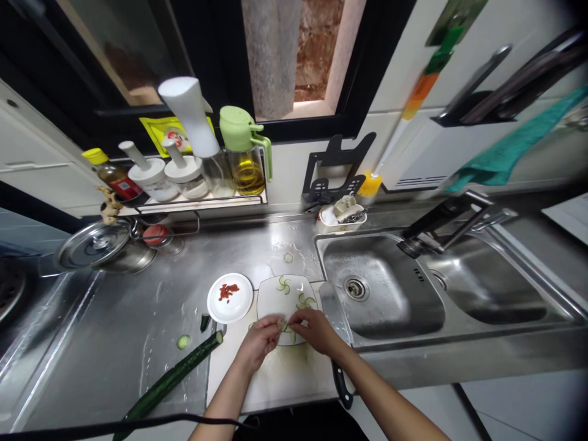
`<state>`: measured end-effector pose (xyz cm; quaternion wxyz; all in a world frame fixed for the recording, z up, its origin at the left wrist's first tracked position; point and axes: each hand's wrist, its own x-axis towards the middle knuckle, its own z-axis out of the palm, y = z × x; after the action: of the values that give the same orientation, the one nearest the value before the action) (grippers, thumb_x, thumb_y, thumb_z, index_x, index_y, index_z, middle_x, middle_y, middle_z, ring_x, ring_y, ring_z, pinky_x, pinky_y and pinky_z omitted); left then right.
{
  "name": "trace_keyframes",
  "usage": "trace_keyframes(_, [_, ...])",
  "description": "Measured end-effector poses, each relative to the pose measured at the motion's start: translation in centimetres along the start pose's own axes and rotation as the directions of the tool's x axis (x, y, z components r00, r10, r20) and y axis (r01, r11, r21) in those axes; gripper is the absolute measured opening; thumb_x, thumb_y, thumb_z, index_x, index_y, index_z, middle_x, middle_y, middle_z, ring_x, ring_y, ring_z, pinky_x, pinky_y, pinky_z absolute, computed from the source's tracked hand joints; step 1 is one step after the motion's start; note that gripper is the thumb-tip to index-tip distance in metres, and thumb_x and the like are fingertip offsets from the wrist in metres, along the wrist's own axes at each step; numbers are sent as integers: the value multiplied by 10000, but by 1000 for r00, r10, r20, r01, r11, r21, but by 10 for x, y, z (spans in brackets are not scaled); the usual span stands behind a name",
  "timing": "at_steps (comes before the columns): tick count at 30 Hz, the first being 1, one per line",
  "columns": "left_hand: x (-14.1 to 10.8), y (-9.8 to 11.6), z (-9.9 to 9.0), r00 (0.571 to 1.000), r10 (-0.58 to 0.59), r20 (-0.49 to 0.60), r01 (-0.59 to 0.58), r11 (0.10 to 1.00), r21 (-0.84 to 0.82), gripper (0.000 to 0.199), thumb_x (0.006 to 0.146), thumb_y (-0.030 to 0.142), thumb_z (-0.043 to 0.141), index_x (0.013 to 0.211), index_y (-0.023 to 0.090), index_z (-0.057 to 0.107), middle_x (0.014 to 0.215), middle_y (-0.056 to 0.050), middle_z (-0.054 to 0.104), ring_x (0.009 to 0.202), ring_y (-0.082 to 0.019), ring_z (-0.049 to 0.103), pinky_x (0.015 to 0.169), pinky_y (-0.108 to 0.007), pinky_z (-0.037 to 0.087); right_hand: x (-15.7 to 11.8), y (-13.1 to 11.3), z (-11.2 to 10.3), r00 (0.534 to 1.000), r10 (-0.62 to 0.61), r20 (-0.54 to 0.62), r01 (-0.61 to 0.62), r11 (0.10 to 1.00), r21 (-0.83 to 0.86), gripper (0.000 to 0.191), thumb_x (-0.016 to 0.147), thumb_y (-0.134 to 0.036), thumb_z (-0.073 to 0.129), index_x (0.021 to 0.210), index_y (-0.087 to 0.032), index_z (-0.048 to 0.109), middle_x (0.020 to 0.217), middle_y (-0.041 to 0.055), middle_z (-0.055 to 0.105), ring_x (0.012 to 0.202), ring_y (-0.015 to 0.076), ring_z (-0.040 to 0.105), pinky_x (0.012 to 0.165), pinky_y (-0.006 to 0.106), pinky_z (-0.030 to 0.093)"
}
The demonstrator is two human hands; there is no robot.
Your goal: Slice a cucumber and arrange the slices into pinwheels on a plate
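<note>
Over the near part of a white squarish plate (269,294), my left hand (261,343) and my right hand (315,331) meet with fingers pinched. Between their fingertips is a small pale green piece, seemingly cucumber slice. Curved cucumber slices (283,285) form a swirl at the plate's back, and another group (305,301) lies at its right. The plate rests on a white cutting board (229,373). A round white dish (229,312) with red berries stands to the left. A long cucumber (169,383), cut at one end, lies by the board's left edge.
A cleaver with a black handle (340,384) lies at the board's right, beside a double sink (390,288) with a black faucet (436,223). A rack (206,203) holds jars and an oil bottle (245,159). A dark cable (151,421) crosses the lower left.
</note>
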<state>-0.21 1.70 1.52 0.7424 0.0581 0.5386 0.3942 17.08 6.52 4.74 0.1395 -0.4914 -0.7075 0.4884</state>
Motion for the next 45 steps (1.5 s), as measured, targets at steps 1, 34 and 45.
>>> trace_keyframes(1, [0, -1, 0, 999, 45, -14, -44, 997, 57, 318, 556, 199, 770, 841, 120, 654, 550, 46, 549, 435, -15, 418, 431, -145, 258, 1, 0, 0, 1000, -6, 4, 6, 1000, -26, 137, 763, -212, 556, 767, -200, 692, 764, 13, 683, 761, 157, 574, 704, 262, 383])
trace_keyframes(34, [-4, -24, 17, 886, 464, -6, -151, 300, 942, 107, 753, 147, 524, 706, 187, 612, 606, 15, 581, 575, -112, 490, 591, -214, 297, 17, 18, 16, 970, -34, 239, 173, 787, -593, 163, 848, -148, 479, 860, -181, 638, 919, 76, 665, 997, 232, 493, 757, 325, 302])
trace_keyframes(45, [-3, -27, 14, 853, 522, 19, -146, 202, 968, 142, 750, 141, 531, 836, 179, 637, 830, -58, 613, 782, -166, 566, 698, -250, 368, 16, 22, 19, 968, -87, 234, 223, 723, -654, 187, 869, -142, 455, 857, -169, 639, 956, 93, 645, 1008, 238, 481, 776, 336, 322])
